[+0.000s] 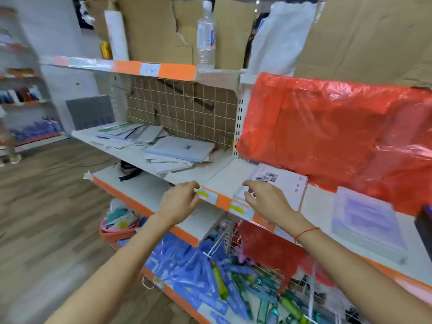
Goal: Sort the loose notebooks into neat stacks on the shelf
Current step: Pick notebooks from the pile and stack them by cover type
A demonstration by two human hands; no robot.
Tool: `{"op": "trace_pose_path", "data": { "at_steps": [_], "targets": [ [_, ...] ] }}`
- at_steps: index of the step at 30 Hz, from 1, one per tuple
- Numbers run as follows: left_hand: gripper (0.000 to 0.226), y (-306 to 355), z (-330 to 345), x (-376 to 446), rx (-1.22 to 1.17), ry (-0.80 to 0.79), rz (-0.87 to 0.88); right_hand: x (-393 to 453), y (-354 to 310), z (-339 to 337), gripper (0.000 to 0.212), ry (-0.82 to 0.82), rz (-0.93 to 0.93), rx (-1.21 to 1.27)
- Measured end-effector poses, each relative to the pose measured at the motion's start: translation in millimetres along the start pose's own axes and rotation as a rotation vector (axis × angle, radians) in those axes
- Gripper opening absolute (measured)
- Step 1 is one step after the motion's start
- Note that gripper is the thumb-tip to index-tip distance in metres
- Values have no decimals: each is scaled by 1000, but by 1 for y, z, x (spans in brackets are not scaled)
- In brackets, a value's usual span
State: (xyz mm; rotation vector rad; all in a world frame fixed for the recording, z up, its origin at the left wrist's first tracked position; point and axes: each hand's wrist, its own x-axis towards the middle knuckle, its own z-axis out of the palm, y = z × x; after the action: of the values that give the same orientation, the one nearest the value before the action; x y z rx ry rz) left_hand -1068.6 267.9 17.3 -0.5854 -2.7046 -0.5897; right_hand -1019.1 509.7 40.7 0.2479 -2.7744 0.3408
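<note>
My right hand [264,197], fingers loosely apart and holding nothing, hovers over the booklet [278,183] at the shelf [224,176] edge; my empty left hand [180,202] is farther, the loose notebooks [177,150] lying up-left.

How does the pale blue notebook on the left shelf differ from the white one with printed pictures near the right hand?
The pale blue notebook tops an untidy pile of loose ones; the white notebook with printed pictures lies alone on the bare shelf.
The blue cover is plain but for a small dark mark; the white one shows pictures and text.
The blue one lies away from both hands; the right hand reaches over the white one's corner.
Both lie flat and closed.
</note>
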Motion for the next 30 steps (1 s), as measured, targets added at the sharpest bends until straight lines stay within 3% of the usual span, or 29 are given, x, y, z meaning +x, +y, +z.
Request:
{"op": "trace_pose_path", "data": {
  "at_steps": [12,17,21,30],
  "targets": [
    [74,-172,-37,2,55,-44,-51,139,-106,84,38,-90,-100,-51],
    [58,-233,-44,39,61,-86,-11,210,-128,119,35,-112,-124,-83],
    [65,-280,-53,81,97,-93,-56,270,-137,145,40,-122,-82,-73],
    [56,-362,-50,172,134,-129,-33,351,-135,195,53,-289,16,-152]
  ]
}}
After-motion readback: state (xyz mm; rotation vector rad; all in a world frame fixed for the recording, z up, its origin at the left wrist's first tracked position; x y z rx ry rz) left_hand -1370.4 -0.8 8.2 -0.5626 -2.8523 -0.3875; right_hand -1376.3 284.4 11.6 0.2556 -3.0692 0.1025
